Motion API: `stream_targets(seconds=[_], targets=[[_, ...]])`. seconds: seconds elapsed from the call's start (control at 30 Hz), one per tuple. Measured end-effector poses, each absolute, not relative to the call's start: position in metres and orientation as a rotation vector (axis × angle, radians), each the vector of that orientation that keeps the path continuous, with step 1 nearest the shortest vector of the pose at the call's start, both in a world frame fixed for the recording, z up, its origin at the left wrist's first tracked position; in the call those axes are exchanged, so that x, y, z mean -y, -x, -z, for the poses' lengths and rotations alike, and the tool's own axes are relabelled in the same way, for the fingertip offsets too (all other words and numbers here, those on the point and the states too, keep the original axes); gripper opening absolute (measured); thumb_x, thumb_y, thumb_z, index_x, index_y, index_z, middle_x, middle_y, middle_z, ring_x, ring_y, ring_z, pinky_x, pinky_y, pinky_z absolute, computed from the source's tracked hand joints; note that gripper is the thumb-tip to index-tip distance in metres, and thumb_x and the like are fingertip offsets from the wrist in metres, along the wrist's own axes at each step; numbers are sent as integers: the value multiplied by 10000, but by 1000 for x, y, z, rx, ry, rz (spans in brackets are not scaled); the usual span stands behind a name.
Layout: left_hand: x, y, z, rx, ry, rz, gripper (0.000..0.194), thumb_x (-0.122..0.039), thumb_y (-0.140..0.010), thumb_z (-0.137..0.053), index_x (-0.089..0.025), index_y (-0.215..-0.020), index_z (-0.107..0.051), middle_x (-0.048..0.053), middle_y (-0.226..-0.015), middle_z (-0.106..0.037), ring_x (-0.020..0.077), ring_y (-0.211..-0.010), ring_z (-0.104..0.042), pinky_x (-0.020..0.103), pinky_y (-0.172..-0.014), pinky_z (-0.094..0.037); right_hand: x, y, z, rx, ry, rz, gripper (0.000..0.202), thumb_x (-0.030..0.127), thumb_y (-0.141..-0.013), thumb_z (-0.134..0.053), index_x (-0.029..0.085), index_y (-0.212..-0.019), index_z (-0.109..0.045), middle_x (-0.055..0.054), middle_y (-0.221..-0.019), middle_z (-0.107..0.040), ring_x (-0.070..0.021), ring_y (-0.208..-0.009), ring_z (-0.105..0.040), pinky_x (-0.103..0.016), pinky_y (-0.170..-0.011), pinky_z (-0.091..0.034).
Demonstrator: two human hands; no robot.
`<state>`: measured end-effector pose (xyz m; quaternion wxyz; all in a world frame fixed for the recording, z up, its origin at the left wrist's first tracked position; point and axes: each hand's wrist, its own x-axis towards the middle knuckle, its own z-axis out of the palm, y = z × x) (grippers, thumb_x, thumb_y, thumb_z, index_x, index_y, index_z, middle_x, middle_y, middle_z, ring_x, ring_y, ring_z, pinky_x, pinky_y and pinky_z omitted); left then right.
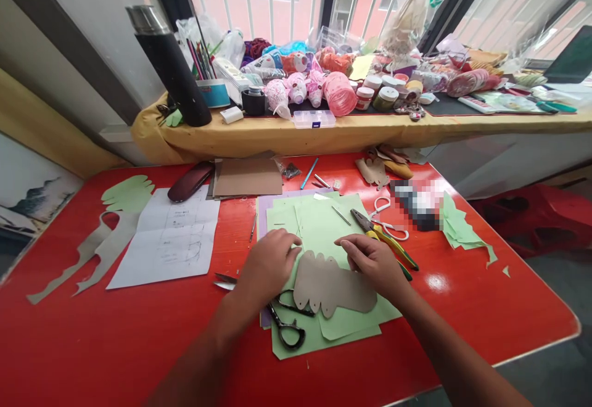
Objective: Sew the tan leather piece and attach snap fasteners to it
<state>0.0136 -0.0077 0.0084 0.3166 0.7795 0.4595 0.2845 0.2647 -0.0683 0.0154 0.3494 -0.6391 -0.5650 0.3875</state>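
Note:
Over a stack of green paper (pixel 356 327), both hands hover with fingertips facing each other. My left hand (pixel 271 262) is closed, thumb and fingers drawn together; anything between them is too small to make out. Opposite it, my right hand (pixel 372 262) holds thumb and forefinger in a pinch, and I cannot see what is in it. Below and between them lies a grey-beige leather piece (pixel 335 287) with scalloped lobes and small holes. Black-handled scissors (pixel 291 336) rest partly under my left wrist. Pliers with yellow-green handles (pixel 388 237) lie beyond my right hand.
White-handled scissors (pixel 383 209) lie near the pliers. A sheet with drawn patterns (pixel 169 240), a dark red glasses case (pixel 190 182) and leather offcuts (pixel 99 246) are on the left. Green paper scraps (pixel 462 228) lie right. A black thermos (pixel 173 68) stands on the crowded sill.

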Motion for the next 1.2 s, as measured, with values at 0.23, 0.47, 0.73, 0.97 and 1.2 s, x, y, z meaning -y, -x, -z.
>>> stream_targets(seconds=[0.23, 0.47, 0.73, 0.97, 1.2], targets=[[12, -33, 11, -1074, -2027, -716, 143, -196, -864, -692, -273, -949, -776, 73, -896, -677, 283, -911, -605, 364, -821, -462, 94, -273, 4, 1148, 1623, -928, 447, 605, -962, -622, 184, -1002, -769, 24, -562, -498, -154, -498, -441, -286, -450, -331], [11, -37, -2, -1123, -2141, -540, 95, -189, -887, -650, -256, -845, -703, 65, -928, -670, 273, -918, -602, 365, -779, -454, 99, -275, 14, 1157, 1584, -911, 417, 567, -983, -612, 186, -1024, -776, 16, -589, -529, -159, -524, -481, -287, -476, -363], [9, -29, -19, -937, -2053, -589, 178, -162, -894, -608, -277, -916, -742, 26, -863, -751, 233, -799, -667, 322, -707, -483, 95, -272, 4, 1523, 1509, -825, 339, 482, -998, -622, 217, -1163, -753, -55, -837, -692, -214, -737, -634, -319, -650, -516], [9, -37, -28, -911, -1960, -618, 152, -193, -912, -636, -275, -909, -763, 22, -865, -772, 224, -803, -682, 303, -714, -475, 74, -257, -1, 1895, 1461, -834, 133, 342, -986, -659, 244, -985, -749, -54, -946, -735, -222, -836, -659, -332, -742, -496], [-4, -3, -12, -1165, -2026, -665, 119, -209, -920, -660, -274, -889, -755, 34, -858, -750, 234, -803, -646, 309, -694, -432, 73, -263, 3, 1604, 1587, -846, 271, 448, -995, -611, 221, -897, -721, -33, -779, -721, -210, -693, -622, -318, -646, -464]])
